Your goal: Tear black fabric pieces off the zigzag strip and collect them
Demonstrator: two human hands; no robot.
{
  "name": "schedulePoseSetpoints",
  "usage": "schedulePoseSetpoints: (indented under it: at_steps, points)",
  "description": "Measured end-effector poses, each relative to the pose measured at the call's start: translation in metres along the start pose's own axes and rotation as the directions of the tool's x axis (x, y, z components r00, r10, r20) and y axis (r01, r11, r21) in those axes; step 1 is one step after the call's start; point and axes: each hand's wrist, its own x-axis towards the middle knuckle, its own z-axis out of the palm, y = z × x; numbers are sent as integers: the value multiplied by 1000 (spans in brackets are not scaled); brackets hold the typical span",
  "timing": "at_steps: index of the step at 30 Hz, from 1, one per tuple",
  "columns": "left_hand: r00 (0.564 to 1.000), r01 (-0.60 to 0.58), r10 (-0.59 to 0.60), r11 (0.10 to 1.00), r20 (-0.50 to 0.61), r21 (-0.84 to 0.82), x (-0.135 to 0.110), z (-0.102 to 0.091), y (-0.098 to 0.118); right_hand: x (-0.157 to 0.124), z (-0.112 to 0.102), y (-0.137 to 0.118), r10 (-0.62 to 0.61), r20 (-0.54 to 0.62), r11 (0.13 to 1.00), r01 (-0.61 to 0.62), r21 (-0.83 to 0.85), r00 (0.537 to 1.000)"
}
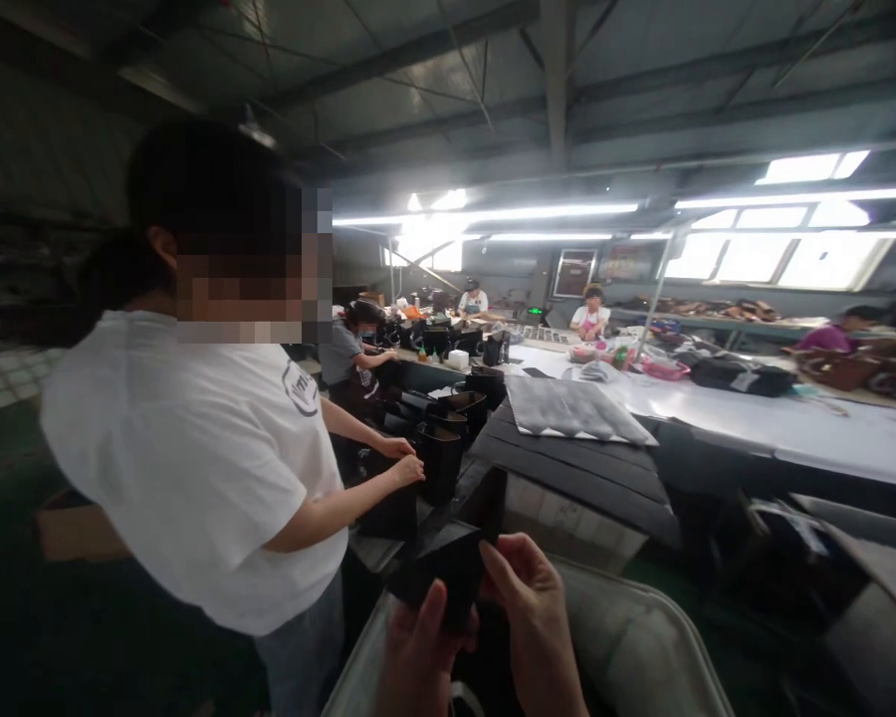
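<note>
At the bottom of my view, over the rim of a pale bin [664,637], I hold a black folded piece [452,558] between both hands. My left hand [418,657] is closed on its lower edge, thumb pressed up against the front. My right hand [534,617] pinches its right side, fingers curled over the top. Just left of me a co-worker in a white T-shirt [194,458] stands with both hands on a black open-topped bag [440,458], one of a row. Beyond lie a stack of dark sheets [574,468] and a long white table [791,423].
</note>
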Motion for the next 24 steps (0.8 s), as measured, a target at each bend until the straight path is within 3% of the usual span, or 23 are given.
schedulePoseSetpoints:
  at_steps: [3, 5, 15, 20, 24]
  points:
    - [982, 171, -166, 984, 89, -42, 23, 7, 6, 11, 18, 6, 2, -17, 1000, -1, 15, 1000]
    - [971, 207, -199, 977, 132, -56, 35, 7, 10, 14, 25, 6, -9, -16, 1000, 8, -17, 1000]
    - [974, 123, -106, 990, 198, -75, 72, -1, 23, 31, 17, 18, -186, -162, 950, 135, -282, 969]
    - [964, 137, -114, 987, 242, -80, 84, -2, 20, 39, 18, 20, -321, -112, 855, 237, -461, 940]
    - [955, 132, -101, 986, 277, -98, 89, 1, 13, 48, 16, 12, -363, -73, 799, 270, -537, 929]
